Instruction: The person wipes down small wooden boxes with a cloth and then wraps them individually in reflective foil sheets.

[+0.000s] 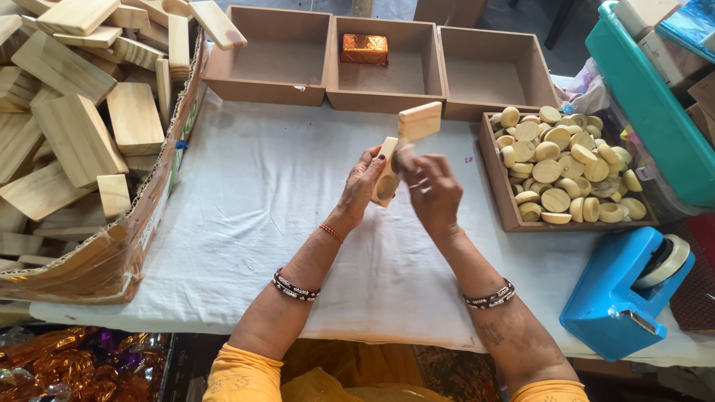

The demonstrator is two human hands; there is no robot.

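Centrally, a pale wooden paddle-shaped piece with a round hollow [388,176] is pinched by the left hand [363,184] above the white cloth-covered table [246,201], while a small rectangular wooden block [419,121] is gripped by the right hand [430,190].

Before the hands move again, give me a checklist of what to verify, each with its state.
1. Left hand grips the wooden piece with a round hollow: ok.
2. Right hand on the flat wooden block above it: ok, though blurred.
3. The two wooden parts joined squarely: cannot tell.
4. Tray of round wooden discs within sight at right: ok.
5. Middle wooden box holds one copper-foil packet: ok.
6. Blue tape dispenser upright: not ok, it lies tilted.
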